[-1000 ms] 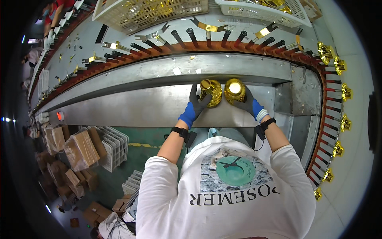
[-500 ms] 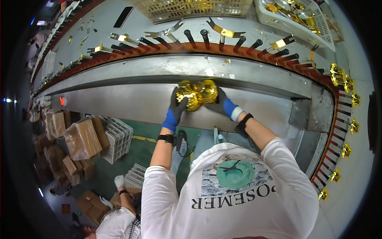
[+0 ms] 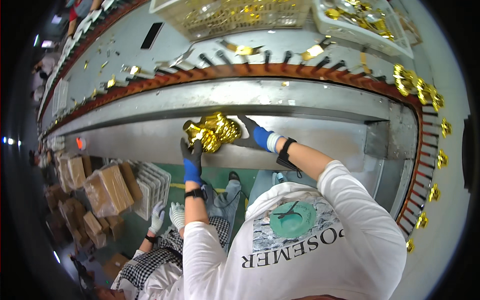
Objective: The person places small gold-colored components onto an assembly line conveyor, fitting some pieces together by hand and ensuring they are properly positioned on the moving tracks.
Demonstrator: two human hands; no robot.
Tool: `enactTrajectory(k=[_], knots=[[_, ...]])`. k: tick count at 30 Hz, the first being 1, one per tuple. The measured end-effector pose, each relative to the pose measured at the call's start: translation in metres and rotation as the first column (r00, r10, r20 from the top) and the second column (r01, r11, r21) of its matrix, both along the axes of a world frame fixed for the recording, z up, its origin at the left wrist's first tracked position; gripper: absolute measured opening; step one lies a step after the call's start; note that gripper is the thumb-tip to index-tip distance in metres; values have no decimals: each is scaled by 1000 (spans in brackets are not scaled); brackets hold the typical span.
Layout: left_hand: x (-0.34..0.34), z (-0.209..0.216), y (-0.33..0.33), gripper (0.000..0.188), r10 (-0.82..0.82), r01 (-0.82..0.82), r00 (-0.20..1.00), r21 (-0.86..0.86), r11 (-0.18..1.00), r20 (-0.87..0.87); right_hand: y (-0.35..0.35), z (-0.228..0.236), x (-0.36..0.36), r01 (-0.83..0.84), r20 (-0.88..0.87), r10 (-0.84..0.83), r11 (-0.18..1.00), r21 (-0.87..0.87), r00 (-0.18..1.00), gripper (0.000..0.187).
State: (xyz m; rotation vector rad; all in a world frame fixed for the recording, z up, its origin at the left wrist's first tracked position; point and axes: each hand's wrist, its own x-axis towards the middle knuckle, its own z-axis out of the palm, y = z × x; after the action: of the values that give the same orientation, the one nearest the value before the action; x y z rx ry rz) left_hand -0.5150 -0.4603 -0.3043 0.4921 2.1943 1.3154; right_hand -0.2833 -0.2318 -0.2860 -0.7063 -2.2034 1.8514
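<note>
A cluster of shiny gold, rounded, cup-like pieces [image 3: 216, 131] sits over the metal trough in front of me; their exact kind is unclear. My left hand [image 3: 192, 159], in a dark glove with blue cuff, has its thumb and fingers apart, with the tips against the cluster's lower left side. At the cluster's right side is my right hand [image 3: 257, 135], gloved the same way. Its fingers are spread, with a gap between palm and gold. Whether its fingertips touch the pieces, I cannot tell.
Beyond the trough [image 3: 310, 137] curves an orange-brown track [image 3: 235, 71] with black pegs. Gold pieces [image 3: 421, 91] hang along its right bend. A cream crate [image 3: 235, 20] and white basket [image 3: 367, 25] hold gold parts. Cartons [image 3: 107, 190] and a co-worker's gloved hands [image 3: 167, 215] are lower left.
Both hands and the gold cluster have moved left along the trough. My right hand has come off its grip and spread. The pegs and gold pieces have shifted along the track; the co-worker's hands moved closer.
</note>
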Motion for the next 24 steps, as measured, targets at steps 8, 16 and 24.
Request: enactTrajectory(k=[8, 16, 24], knots=[[162, 112, 98, 79, -166, 248, 855, 107, 963, -491, 57, -1, 268, 399, 281, -362, 913, -84, 889, 73], [350, 270, 286, 56, -566, 893, 435, 253, 373, -700, 204, 261, 432, 445, -477, -559, -204, 872, 678, 56], [449, 287, 462, 67, -584, 803, 44, -319, 503, -810, 290, 253, 467, 268, -87, -713, 145, 952, 695, 50]])
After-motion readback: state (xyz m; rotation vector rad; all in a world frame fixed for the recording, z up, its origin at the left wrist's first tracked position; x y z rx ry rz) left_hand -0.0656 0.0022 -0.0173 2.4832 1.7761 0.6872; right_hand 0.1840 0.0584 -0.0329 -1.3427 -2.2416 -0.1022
